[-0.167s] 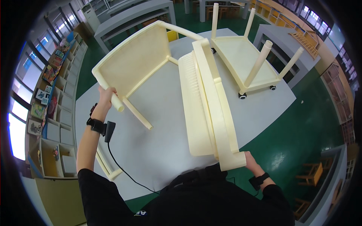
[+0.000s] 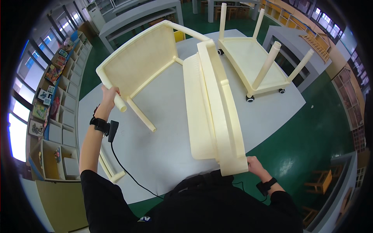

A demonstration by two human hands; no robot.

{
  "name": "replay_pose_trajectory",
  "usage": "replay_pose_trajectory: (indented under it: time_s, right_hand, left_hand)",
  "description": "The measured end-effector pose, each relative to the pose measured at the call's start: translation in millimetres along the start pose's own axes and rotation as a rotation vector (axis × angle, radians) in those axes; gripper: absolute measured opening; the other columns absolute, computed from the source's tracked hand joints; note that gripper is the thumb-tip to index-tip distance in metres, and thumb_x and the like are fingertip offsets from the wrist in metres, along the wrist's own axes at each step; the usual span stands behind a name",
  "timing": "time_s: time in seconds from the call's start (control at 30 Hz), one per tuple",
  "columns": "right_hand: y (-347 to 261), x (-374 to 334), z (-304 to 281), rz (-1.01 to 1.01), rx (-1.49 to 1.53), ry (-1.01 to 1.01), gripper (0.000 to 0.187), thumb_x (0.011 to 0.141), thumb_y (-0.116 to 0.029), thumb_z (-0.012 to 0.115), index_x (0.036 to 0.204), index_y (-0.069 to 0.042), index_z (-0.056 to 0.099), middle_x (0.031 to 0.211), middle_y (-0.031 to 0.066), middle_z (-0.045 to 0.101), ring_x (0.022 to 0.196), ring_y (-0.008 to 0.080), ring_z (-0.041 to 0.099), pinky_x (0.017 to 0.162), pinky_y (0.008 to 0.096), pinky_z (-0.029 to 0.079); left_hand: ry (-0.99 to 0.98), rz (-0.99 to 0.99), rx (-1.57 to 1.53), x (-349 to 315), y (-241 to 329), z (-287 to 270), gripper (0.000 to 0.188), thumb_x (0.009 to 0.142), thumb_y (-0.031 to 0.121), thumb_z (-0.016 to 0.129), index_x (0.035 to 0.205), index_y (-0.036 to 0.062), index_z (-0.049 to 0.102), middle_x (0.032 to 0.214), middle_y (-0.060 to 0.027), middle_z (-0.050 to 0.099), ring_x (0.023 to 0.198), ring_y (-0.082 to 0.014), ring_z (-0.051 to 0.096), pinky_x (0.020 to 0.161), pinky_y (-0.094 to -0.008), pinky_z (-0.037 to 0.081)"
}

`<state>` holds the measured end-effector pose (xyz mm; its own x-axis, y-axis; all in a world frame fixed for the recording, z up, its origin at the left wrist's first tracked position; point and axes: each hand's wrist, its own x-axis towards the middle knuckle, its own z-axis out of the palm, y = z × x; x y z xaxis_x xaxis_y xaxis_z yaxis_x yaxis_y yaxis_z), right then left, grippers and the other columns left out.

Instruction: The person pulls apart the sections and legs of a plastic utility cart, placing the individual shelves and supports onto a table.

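My left hand [image 2: 110, 97] is closed round a stubby tube leg of a cream plastic shelf tray [image 2: 140, 62], which is tilted on its side above the table. Another leg of this tray points down toward the tabletop. At right, my right hand [image 2: 256, 166] grips the near end of a long cream plastic panel [image 2: 229, 120], fingers partly hidden behind it. A ribbed, flat flange runs along the panel's left side, and its far end meets a tube leg of the tray.
A cream trolley base [image 2: 248, 58] with upright posts and black casters stands at the table's far right. Near my left forearm lies a cream frame piece [image 2: 110, 167]. All this is on a grey table [image 2: 163, 147]. Shelves [image 2: 62, 124] line the left; wooden chairs [image 2: 320, 180] stand at right.
The near end of the panel has shifted slightly left and rolled a little, its ribs showing less. My left hand and the tray have barely moved.
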<state>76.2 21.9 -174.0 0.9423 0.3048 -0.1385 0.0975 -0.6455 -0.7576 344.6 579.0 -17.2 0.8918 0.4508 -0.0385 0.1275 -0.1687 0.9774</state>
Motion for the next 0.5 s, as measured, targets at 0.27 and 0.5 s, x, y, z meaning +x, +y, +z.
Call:
replay_pose_trajectory:
  time_s: [0.27, 0.5]
  right_hand:
    - [7, -7, -1, -0.018, -0.068, 0.006, 0.025, 0.067, -0.003, 0.062, 0.091, -0.008, 0.065, 0.083, 0.0131, 0.064, 0.072, 0.0286, 0.062, 0.063, 0.0317, 0.050]
    - [1, -9, 6, 0.010, -0.035, 0.071, 0.023, 0.065, -0.003, 0.064, 0.088, -0.007, 0.065, 0.081, 0.0137, 0.064, 0.072, 0.0292, 0.062, 0.063, 0.0321, 0.050]
  left_hand:
    - [0.012, 0.034, 0.028, 8, -1, 4, 0.055, 0.059, -0.005, 0.051, 0.107, -0.0002, 0.024, 0.079, -0.0158, 0.045, 0.048, -0.0203, 0.048, 0.040, -0.0312, 0.043]
    - [0.143, 0.110, 0.326, 8, 1, -2, 0.071, 0.060, 0.003, 0.060, 0.122, 0.0003, 0.026, 0.103, -0.0212, 0.045, 0.083, -0.0268, 0.053, 0.070, -0.0410, 0.047]
